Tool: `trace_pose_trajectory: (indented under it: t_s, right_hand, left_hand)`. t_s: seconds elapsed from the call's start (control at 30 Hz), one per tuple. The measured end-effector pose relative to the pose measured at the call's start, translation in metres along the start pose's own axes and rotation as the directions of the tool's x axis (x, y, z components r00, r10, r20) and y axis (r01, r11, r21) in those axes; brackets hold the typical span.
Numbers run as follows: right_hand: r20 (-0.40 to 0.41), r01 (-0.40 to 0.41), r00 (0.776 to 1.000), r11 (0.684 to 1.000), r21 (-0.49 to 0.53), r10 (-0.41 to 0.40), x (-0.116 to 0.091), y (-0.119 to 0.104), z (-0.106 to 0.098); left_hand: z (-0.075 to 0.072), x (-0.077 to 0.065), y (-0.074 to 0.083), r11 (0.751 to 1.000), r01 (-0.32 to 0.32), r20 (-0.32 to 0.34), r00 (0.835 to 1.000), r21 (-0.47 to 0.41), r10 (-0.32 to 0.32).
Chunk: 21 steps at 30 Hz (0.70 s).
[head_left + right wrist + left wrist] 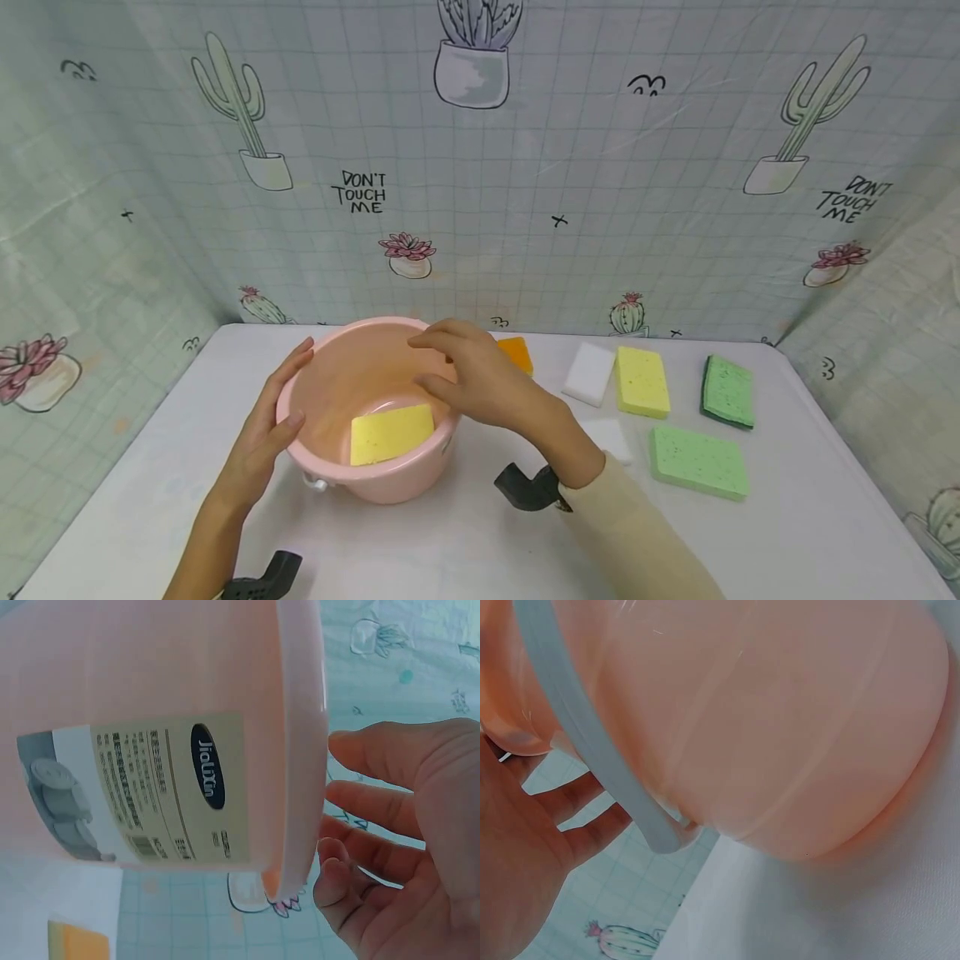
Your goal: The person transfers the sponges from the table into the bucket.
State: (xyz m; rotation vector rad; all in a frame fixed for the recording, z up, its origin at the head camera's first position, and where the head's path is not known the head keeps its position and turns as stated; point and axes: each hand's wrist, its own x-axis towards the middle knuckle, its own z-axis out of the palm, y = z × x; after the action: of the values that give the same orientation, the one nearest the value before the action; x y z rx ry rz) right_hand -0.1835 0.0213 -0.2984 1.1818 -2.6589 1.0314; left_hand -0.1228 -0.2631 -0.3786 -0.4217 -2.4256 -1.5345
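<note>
Bucket (367,379) holds yellow sponge (392,434); we see left hand (258,442), fingers extended, against bucket; right hand (480,375), fingers loose, empty, partly blocks orange block (517,355); green sponges (699,461) lie right.

bucket (397,487) 1 | yellow sponges (392,434) (642,382) 2 | green sponges (699,462) (728,392) 2 | white blocks (589,373) (611,437) probably 2 | orange block (517,354) 1

We see a smooth, glossy plastic bucket (397,485) with a smooth plastic handle (604,750) and a paper-like label (150,795); the sponge (392,433) inside looks matt and pitted, the backdrop (480,179) like creased cloth.
</note>
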Motion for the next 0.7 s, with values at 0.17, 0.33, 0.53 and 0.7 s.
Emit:
trace_pose_trajectory:
  t_s: [0.17,0.33,0.53,0.7]
  right_hand:
    - [-0.09,0.035,0.995,0.999,0.033,-0.032,-0.009,0.009,-0.003]
    - [-0.137,0.015,0.99,0.999,0.052,-0.008,-0.015,0.017,-0.004]
    - [-0.184,-0.071,0.979,0.993,0.096,0.088,-0.024,0.032,0.0]
    - [-0.245,-0.08,0.963,0.989,0.124,0.109,-0.029,0.046,0.005]
  left_hand:
    - [0.0,0.0,0.001,1.0,0.0,0.0,1.0,0.003,0.0]
    - [-0.001,0.0,0.002,1.0,0.002,0.003,1.0,-0.011,-0.002]
    - [-0.001,0.0,0.002,0.998,-0.021,0.015,1.0,-0.054,0.022]
    - [0.0,0.001,0.002,0.997,-0.031,0.014,0.999,-0.065,0.032]
